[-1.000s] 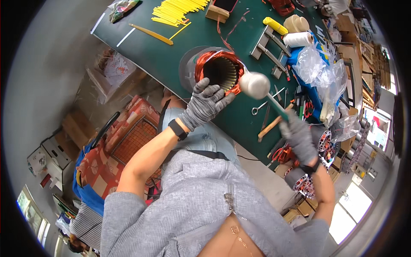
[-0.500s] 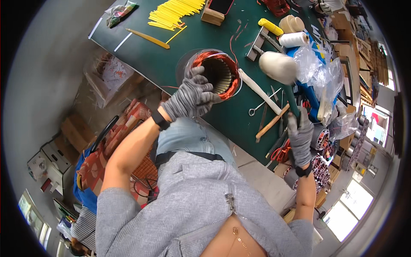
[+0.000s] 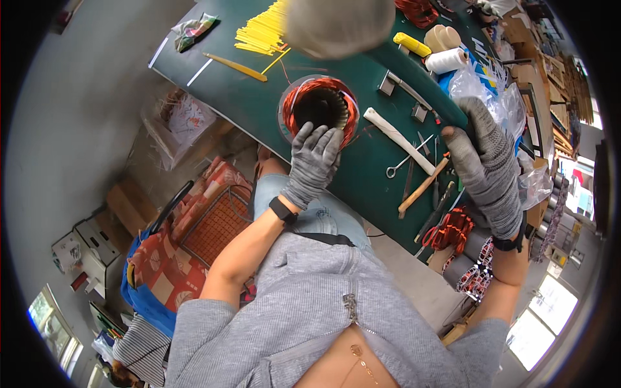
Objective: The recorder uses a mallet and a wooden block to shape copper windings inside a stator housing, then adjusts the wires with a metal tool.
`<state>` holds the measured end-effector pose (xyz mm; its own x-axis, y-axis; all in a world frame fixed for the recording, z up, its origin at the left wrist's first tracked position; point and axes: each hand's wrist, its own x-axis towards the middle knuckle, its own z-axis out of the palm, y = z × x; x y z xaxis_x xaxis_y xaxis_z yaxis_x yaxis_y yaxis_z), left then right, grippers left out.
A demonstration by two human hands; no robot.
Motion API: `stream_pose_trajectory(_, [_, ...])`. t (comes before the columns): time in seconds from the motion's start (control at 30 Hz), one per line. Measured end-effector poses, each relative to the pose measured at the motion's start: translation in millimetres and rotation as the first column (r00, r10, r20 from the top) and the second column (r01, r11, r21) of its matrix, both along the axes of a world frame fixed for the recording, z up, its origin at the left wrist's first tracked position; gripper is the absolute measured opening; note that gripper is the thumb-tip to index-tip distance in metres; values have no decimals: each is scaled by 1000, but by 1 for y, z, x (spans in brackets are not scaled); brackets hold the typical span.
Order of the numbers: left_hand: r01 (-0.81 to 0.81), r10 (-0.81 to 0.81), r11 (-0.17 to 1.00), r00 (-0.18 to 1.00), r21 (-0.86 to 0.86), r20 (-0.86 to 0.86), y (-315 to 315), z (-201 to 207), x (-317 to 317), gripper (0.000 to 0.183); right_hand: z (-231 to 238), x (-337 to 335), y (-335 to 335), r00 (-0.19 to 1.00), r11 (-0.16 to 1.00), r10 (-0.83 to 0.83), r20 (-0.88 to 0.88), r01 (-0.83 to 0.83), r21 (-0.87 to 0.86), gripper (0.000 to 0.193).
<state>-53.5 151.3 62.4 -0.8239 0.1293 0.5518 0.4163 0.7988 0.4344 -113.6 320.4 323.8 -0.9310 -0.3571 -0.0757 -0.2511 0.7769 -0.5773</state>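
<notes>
Coil [image 3: 320,83] against half-open left hand [image 3: 312,161]

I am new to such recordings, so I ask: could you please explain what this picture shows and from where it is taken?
There is no machine, only a person in grey gloves. A wide fisheye camera on the person's head looks down, so straight edges bend near the border. The left hand lies over the near rim of a ring wound with copper-coloured wire. The right hand holds a mallet by its green handle; its pale head is blurred and looks large. On the green table also lie yellow strips, a white bar and a wooden stick.
</notes>
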Motion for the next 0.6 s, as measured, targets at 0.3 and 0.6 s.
stream_pose_trajectory(0.3, [221, -252, 953, 958, -208, -139, -19, -17, -18, 44, -85, 25, 86, 983, 801, 181, 32, -166, 575, 21])
stream_pose_trajectory(0.6, [350, -397, 900, 904, -260, -158, -40, -18, -25, 46, -154, 65, 108, 973, 922, -202, 111, 151, 355, 24])
